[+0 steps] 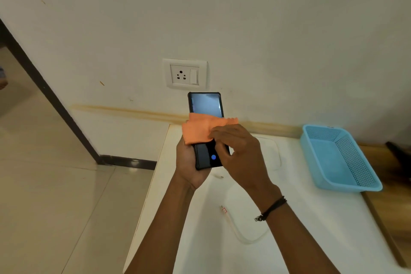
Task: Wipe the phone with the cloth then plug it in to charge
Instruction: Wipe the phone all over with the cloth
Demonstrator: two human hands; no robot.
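Observation:
A black phone (205, 105) is held upright above the white table, screen facing me, with a small blue icon lit near its lower end. My left hand (188, 163) grips its lower half from the left and behind. An orange cloth (200, 129) lies across the middle of the screen, and my right hand (236, 151) presses it there with the fingertips. A white charging cable (233, 227) lies looped on the table below my hands, its connector end (223, 208) pointing up and left. A white wall socket with a switch (185, 74) sits just above the phone.
A light blue perforated plastic basket (340, 158) stands on the white table (322, 229) at the right. The table's left edge drops to a tiled floor (55, 196). A dark door frame (44, 89) runs diagonally at the left.

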